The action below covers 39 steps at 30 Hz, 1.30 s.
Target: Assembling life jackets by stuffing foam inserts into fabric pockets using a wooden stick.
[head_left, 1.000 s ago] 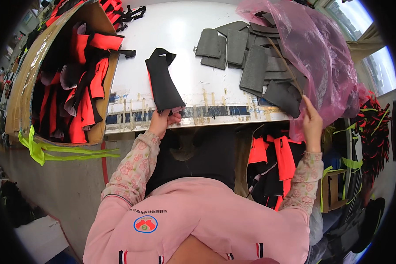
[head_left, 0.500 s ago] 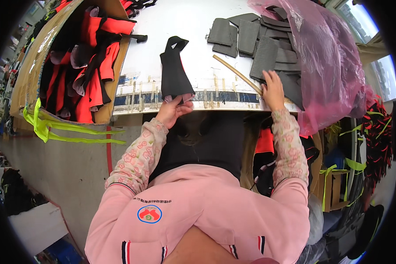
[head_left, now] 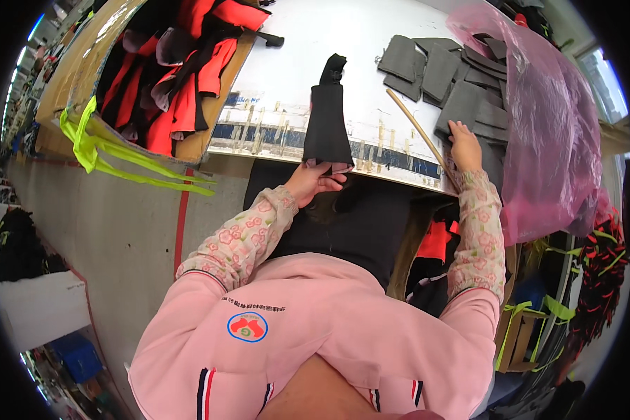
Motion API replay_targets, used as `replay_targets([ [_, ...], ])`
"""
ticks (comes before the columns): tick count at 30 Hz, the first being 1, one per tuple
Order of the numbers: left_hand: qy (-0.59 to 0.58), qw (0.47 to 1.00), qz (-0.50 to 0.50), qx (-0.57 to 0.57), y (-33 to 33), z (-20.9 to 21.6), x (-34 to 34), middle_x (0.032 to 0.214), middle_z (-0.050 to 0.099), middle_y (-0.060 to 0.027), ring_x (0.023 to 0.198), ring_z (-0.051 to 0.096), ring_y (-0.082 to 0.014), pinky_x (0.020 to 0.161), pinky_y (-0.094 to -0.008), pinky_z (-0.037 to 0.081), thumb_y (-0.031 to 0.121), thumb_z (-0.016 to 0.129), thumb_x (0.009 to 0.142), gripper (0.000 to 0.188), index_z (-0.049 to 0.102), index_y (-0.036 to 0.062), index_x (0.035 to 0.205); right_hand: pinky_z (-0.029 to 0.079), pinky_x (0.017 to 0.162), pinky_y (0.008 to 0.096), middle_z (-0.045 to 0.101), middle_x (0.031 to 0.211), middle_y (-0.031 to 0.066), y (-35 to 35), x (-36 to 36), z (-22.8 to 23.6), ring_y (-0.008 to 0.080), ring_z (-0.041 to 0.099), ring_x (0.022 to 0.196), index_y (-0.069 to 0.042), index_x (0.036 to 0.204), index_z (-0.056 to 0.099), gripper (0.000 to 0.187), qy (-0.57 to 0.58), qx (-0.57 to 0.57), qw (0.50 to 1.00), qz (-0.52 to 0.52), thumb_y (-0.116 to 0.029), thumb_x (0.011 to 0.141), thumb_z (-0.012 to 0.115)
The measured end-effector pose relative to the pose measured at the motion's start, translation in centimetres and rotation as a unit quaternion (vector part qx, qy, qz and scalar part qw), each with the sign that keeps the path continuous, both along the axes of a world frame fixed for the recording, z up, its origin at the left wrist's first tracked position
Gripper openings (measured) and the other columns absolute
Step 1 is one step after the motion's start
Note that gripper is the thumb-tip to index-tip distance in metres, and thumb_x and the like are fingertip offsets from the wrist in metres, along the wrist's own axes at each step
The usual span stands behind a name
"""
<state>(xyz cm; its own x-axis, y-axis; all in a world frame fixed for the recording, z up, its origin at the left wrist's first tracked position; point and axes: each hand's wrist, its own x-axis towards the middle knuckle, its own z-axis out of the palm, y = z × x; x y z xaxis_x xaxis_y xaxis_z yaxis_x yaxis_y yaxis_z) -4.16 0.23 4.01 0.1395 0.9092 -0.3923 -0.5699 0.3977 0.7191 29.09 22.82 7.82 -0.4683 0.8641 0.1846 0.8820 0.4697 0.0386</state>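
Note:
A black fabric sleeve [head_left: 327, 126], narrow at its far end with a strap loop, lies lengthwise on the white table. My left hand [head_left: 313, 183] pinches its wide near end at the table's front edge, where a bit of pale lining shows. Over the lower part of a pile of grey foam pads [head_left: 462, 105], my right hand [head_left: 467, 148] has its fingers stretched out, with the fingertips on a pad. Whether it grips that pad is not visible, and nothing is lifted. Just left of this hand, a thin wooden stick [head_left: 416, 124] lies slanted on the table.
At the left stands a cardboard box [head_left: 220, 105] full of red and black fabric pieces [head_left: 182, 84], with yellow-green straps [head_left: 91, 150] at its near side. A pink plastic bag [head_left: 549, 140] borders the pads on the right. Worn tape strips mark the white table's [head_left: 273, 77] front edge.
The whole view has turned, shifting the table things rightward. The black sleeve now lies straighter, its wide face flatter. My left hand keeps its pinch; my right hand stays at the foam pads.

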Motion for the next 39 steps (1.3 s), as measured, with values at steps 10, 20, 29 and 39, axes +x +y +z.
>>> replay_targets([
  [10,0.012,0.999,0.045,-0.017,1.8,2.5,0.4,0.094,0.063,-0.0139,0.074,0.064,-0.0167,0.069,-0.0298,0.054,0.02,0.044,0.094,0.027,0.053,0.0017,0.111,0.049,0.072,0.0321,0.062,0.09,0.0162,-18.3,-7.3,16.5,0.0305,0.062,0.084,0.002,0.1,0.059,0.033,0.289,-0.008,0.926,0.243,0.014,0.073,0.045],
  [20,0.039,0.998,0.041,-0.015,2.3,4.4,1.8,0.1,0.064,-0.0078,0.086,0.063,-0.0166,0.078,-0.0331,0.051,0.022,0.056,0.088,0.024,0.06,0.0053,0.105,0.051,0.063,0.0328,0.063,0.088,0.0142,-20.6,-11.0,16.2,0.0293,0.063,0.075,-0.001,0.1,0.061,0.042,0.278,-0.025,0.91,0.308,0.014,0.062,0.051],
  [29,0.024,0.997,0.057,0.048,2.4,2.4,1.7,0.107,0.062,-0.0102,0.094,0.062,-0.0216,0.077,-0.0352,0.052,0.015,0.041,0.093,0.025,0.059,0.0059,0.107,0.051,0.066,0.0329,0.062,0.092,0.0125,-20.5,-12.2,16.4,0.0267,0.063,0.078,-0.003,0.102,0.061,0.038,0.227,0.022,0.901,0.37,0.005,0.065,0.055],
  [39,-0.071,0.997,0.031,0.02,2.0,2.0,2.7,0.101,0.062,-0.0078,0.086,0.061,-0.0167,0.073,-0.0276,0.05,0.018,0.047,0.092,0.025,0.056,0.0014,0.109,0.049,0.083,0.0355,0.058,0.104,0.0167,-20.6,-14.3,7.5,0.0295,0.059,0.097,0.001,0.109,0.055,0.035,0.098,0.078,0.925,0.358,-0.006,0.075,0.055],
])
